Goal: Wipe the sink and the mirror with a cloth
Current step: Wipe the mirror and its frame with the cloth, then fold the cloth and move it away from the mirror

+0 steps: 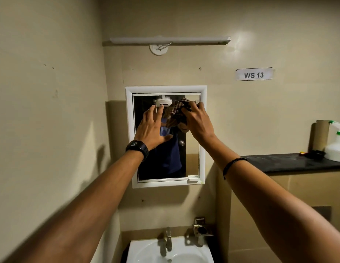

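cloth (175, 114) bunched in your right grip (198, 122), high on the mirror (192, 145) | left grip (151, 130) splayed wide, holding nothing

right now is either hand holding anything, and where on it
The right hand grips the bunched checked cloth by its right side, near the top of the mirror. The left hand holds nothing, fingers spread.

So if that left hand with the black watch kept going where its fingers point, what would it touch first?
Probably the glass of the white-framed mirror, near its top; depth is unclear, so the left hand may already touch it. The brown checked cloth lies beside that line.
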